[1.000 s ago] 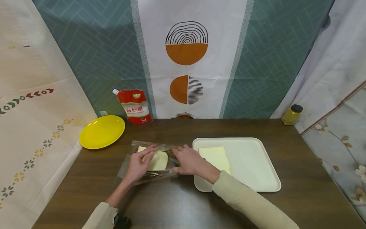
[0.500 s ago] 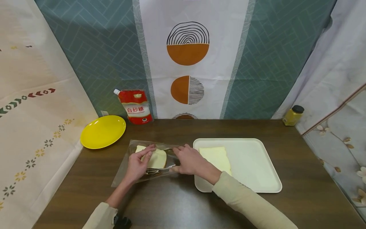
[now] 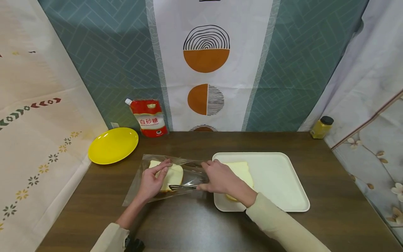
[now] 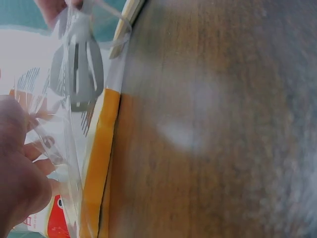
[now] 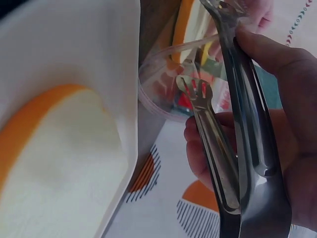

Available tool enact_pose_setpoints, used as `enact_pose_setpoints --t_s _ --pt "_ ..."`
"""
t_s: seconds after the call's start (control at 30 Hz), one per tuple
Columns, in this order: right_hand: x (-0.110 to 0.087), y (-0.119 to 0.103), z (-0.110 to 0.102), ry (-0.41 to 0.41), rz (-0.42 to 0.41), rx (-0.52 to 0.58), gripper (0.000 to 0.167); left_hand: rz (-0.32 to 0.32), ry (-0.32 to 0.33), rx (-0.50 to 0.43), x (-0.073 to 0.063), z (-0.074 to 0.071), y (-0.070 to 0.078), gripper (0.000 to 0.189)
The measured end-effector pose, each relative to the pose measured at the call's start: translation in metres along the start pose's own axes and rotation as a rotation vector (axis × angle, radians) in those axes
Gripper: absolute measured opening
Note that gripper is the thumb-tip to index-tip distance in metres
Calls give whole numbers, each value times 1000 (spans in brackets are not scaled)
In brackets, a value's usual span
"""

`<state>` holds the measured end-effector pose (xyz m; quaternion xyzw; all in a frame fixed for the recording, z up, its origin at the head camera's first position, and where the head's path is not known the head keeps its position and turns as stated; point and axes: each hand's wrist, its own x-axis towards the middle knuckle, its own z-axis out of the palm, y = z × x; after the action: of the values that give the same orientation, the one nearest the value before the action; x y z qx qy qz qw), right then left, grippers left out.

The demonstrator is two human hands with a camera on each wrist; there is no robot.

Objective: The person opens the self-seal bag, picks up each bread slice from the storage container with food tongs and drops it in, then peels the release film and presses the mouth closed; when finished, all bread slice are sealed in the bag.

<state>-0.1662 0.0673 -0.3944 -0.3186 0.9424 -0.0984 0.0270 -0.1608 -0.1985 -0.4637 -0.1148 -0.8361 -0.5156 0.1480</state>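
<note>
A clear plastic bag [image 3: 135, 190] lies on the table with a slice of white bread [image 3: 177, 176] inside. My left hand [image 3: 152, 182] is over the bag's left part and pinches its film, as the left wrist view shows. In my right hand [image 3: 221, 178] I grip metal tongs [image 5: 255, 134], with their two arms spread apart. The slotted tong ends [image 4: 77, 69] reach into the bag's mouth at the right of the slice. Nothing sits between the tong tips. A second bread slice [image 3: 242, 171] lies on the white tray [image 3: 280, 182], partly hidden behind my right hand.
A yellow plate [image 3: 113, 145] stands at the back left beside a red and white pouch of sugar [image 3: 151, 120]. At the back right is a small yellow jar [image 3: 322, 128] with a black lid. Patterned cloths hang behind and beside the table.
My right hand has drawn the tongs to the right, partly away from the bagged slice. The bag and its slice shifted slightly left earlier, then stayed put. My left hand has barely moved.
</note>
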Motion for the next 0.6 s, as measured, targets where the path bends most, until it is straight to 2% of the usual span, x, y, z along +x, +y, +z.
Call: enact_pose_setpoints --t_s 0.13,0.33,0.47,0.6 --pt "-15 4 -3 29 38 23 72 5 -9 3 0 0 1 19" --pt "-42 16 -6 72 108 115 71 -34 -33 22 0 -3 1 20" --pt "-62 26 -8 142 164 133 77 -52 -43 28 -1 -5 2 20" --pt "-83 32 -8 237 231 132 81 -37 -35 16 -1 -6 1 20"
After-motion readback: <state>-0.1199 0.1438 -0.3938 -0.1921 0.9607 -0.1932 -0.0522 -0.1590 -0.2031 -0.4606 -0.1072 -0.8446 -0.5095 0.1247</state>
